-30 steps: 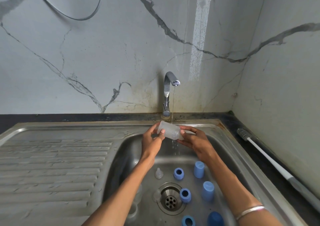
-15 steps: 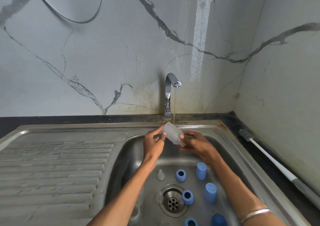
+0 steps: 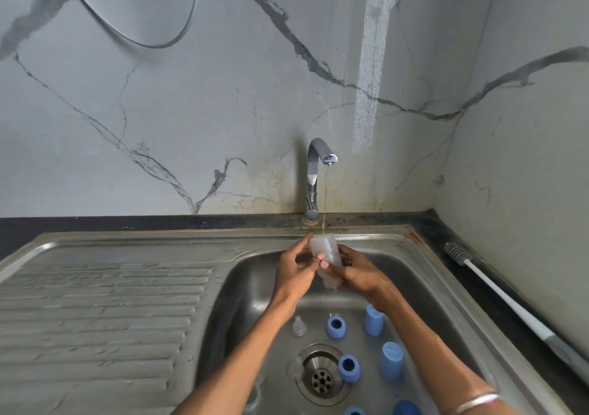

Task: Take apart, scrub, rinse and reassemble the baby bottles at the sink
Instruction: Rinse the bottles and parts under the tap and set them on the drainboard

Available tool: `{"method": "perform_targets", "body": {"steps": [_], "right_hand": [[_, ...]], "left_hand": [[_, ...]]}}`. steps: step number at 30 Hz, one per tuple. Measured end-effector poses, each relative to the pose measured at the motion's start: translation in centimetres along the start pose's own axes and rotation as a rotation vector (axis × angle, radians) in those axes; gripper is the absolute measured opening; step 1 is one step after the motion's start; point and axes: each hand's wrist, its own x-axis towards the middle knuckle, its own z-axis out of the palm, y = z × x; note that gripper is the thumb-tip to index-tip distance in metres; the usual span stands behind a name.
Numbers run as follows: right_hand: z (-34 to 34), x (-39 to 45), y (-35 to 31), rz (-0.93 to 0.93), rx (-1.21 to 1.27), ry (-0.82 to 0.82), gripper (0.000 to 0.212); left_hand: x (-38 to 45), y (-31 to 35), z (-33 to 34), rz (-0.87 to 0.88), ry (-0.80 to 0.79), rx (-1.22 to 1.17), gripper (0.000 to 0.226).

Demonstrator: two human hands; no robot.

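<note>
Slip risk: the bottle (image 3: 325, 252) is wet and clear, held under the running stream (image 3: 325, 198). In the writer's judgement it could slide out of the fingers and drop into the sink (image 3: 414, 274), knocking the loose parts below.
Drain risk: a clear teat (image 3: 298, 326) stands just left of the drain (image 3: 322, 379), and another clear piece lies at the drain's left edge. A dropped bottle or a stronger flow might push them onto the grate. This is a guess, not something seen.
Splash risk: the water strikes the far, upper end of the tilted bottle; whether that end is the open mouth cannot be told. If it is the closed base, water would run off the outside and the inside would go unrinsed.
Left hand: the left hand (image 3: 294, 271) grips the bottle's left side, thumb and fingertips curled against it.
Right hand: the right hand (image 3: 357, 271) holds the bottle's lower right part, fingers wrapped round from the right.
Bottle place: between both hands, above the far part of the basin, directly under the tap (image 3: 318, 172), tilted with one end up and far.
Other parts: blue rings (image 3: 335, 327) and blue caps (image 3: 373, 320) sit on the sink floor, near the person and well below the hands.
Brush: the brush (image 3: 510, 306) lies on the counter to the right, apart from both hands.
</note>
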Motion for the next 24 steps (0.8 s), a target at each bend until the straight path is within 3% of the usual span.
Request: {"method": "perform_targets", "body": {"steps": [4, 10, 15, 19, 24], "right_hand": [[0.1, 0.1, 0.2, -0.021, 0.011, 0.061, 0.059], [0.3, 0.7, 0.0, -0.085, -0.109, 0.199, 0.066], [0.7, 0.4, -0.9, -0.163, -0.162, 0.265, 0.066], [1.0, 0.5, -1.0, -0.177, -0.271, 0.27, 0.065], [1.3, 0.3, -1.3, -0.127, -0.148, 0.275, 0.058]], "left_hand": [[-0.2, 0.2, 0.1, 0.008, 0.019, 0.004, 0.06], [-0.4, 0.2, 0.2, 0.039, -0.032, 0.058, 0.037], [-0.7, 0.1, 0.3, -0.204, -0.061, 0.02, 0.015], [-0.7, 0.4, 0.5, -0.405, -0.065, -0.237, 0.024], [-0.4, 0.5, 0.5, -0.459, -0.074, -0.403, 0.036]]}}
